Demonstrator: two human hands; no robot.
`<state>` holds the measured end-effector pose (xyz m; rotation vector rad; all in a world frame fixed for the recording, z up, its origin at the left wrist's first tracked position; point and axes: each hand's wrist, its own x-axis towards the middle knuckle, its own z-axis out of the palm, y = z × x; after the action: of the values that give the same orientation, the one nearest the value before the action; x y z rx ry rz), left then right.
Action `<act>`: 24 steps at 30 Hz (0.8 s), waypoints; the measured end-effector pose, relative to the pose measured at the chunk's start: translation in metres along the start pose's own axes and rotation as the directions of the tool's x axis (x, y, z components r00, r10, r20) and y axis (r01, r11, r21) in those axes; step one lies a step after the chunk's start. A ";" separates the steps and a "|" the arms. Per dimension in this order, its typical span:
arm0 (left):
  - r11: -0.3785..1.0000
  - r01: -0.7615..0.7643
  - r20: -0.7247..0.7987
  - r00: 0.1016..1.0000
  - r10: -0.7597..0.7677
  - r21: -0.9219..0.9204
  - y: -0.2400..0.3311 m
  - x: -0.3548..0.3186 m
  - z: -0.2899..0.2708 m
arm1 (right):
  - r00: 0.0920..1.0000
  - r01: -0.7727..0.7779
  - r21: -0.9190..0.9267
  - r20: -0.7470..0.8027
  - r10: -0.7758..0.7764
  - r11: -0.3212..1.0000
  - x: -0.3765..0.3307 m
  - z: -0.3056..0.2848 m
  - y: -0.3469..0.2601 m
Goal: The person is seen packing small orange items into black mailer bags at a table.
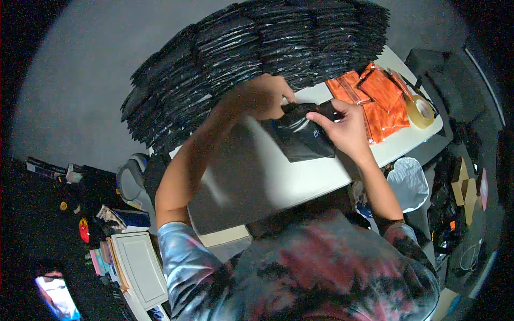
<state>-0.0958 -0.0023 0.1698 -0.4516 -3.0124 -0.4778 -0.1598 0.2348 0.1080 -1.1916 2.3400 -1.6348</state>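
Note:
Both of my hands hold a glossy black plastic mailer bag (pixel 303 138) above the white table (pixel 300 179). My left hand (pixel 263 96) grips the bag's top edge from the left. My right hand (pixel 344 127) pinches the same top edge from the right, with the thumb over the flap. The bag hangs down toward me, slightly tilted. Just behind my hands rise tall leaning stacks of black bags (pixel 251 56) in several rows across the back of the table.
A pile of orange packets (pixel 377 101) lies on the table's right end, beside a roll of tan tape (pixel 420 111). A bin with a white liner (pixel 409 182) stands right of the table. A chair (pixel 131 179), boxes and clutter (pixel 115 251) lie at lower left.

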 end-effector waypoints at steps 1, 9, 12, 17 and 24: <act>1.000 -0.019 0.079 0.997 0.019 -0.006 -0.001 -0.003 -0.005 | 1.000 0.007 0.058 -0.007 -0.007 0.998 -0.001 0.002 -0.004; 0.952 0.157 0.040 0.988 -0.152 -0.264 0.002 -0.009 -0.024 | 0.992 0.062 0.144 -0.120 -0.044 0.988 0.019 -0.003 0.003; 0.792 0.121 -0.121 0.963 -0.239 -0.599 -0.005 -0.021 -0.006 | 0.967 0.138 0.248 -0.244 -0.076 0.959 0.027 -0.004 -0.009; 0.860 0.082 -0.411 0.853 -0.322 -0.504 0.020 -0.021 0.040 | 0.988 0.089 0.465 -0.156 -0.017 0.881 0.036 0.002 -0.001; 0.683 0.231 -0.288 0.779 -0.557 -0.693 0.018 -0.032 0.037 | 0.974 -0.134 0.428 0.224 0.040 0.894 0.042 -0.011 0.025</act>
<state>-0.0603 0.0163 0.1362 0.3297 -2.3616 -1.4156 -0.2082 0.2216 0.1081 -1.0785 1.7401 -1.7773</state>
